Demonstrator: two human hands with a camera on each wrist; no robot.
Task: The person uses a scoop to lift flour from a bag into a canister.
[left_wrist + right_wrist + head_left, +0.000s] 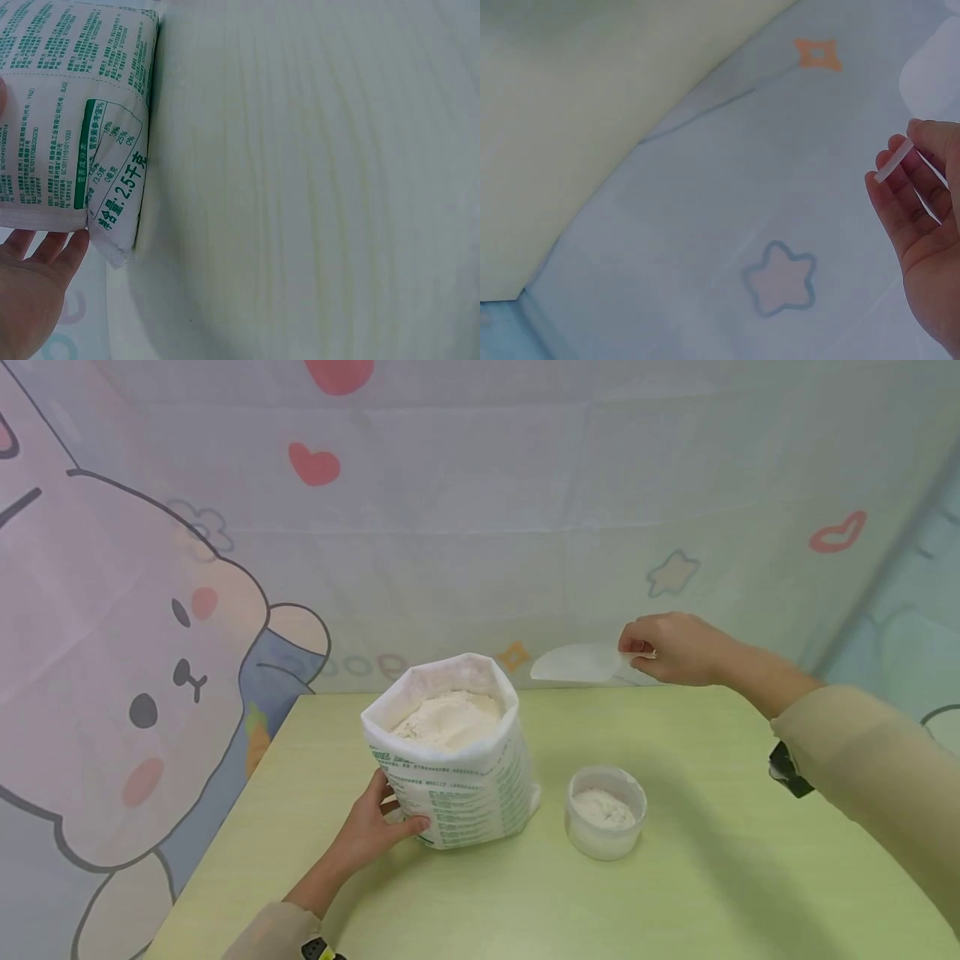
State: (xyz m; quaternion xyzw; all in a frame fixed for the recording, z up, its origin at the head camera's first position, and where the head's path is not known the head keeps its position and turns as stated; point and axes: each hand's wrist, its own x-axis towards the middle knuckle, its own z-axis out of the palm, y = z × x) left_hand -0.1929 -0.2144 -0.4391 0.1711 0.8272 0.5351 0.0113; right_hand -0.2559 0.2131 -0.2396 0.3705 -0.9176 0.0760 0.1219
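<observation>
A white bag of flour (465, 793) with green print stands unsealed, pale flour showing inside. My left hand (371, 827) holds its lower left side, thumb on the front and fingers around the edge. In the left wrist view, fingertips of this hand (37, 292) touch the end of the bag (67, 135). My right hand (675, 650), raised above the table's far edge, pinches a thin white translucent piece with a rounded end (577, 662). The right wrist view shows a narrow strip (895, 159) between thumb and fingers. A translucent tub (606, 835) right of the bag contains flour.
The light green-yellow table (525, 910) ends at a cloth backdrop (480, 527) printed with a cartoon rabbit, hearts and stars. A dark band (789, 770) is on my right wrist. The right arm's shadow falls across the table's right side.
</observation>
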